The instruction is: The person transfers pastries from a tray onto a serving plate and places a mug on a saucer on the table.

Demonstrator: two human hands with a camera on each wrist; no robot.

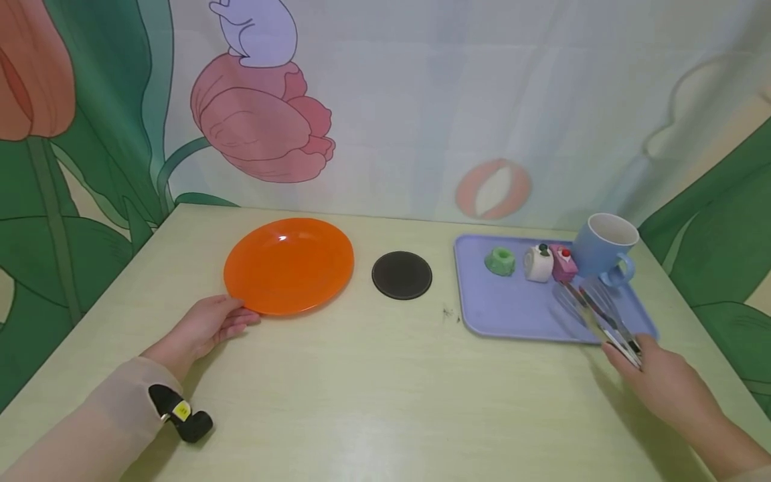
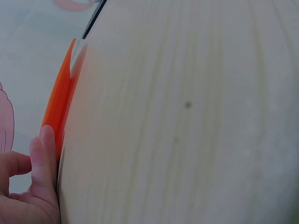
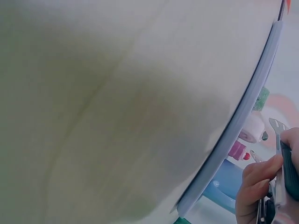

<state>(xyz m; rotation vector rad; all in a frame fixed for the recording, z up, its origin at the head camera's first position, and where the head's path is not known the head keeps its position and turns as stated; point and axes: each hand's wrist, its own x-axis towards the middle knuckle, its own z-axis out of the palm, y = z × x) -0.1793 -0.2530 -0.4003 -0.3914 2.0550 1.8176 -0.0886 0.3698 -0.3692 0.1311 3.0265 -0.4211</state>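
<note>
In the head view my left hand (image 1: 211, 327) pinches the near-left rim of an orange plate (image 1: 289, 266). The left wrist view shows the fingers against the edge of that plate (image 2: 58, 102). Over the near-right part of a lavender tray (image 1: 512, 314), my right hand (image 1: 665, 381) grips a bundle of cutlery (image 1: 602, 318) by the handles. At least one fork head is visible; the other pieces overlap and blur. The right wrist view catches a fork's tines (image 3: 277, 125) beyond the fingers, with the palm mostly cut off.
On the tray sit a green ring-shaped toy cake (image 1: 501, 262), a white cake roll (image 1: 538, 263), a pink cake slice (image 1: 563, 262) and a blue mug (image 1: 604, 246). A black round coaster (image 1: 401, 275) lies between plate and tray. A printed curtain (image 1: 391, 120) hangs behind the table.
</note>
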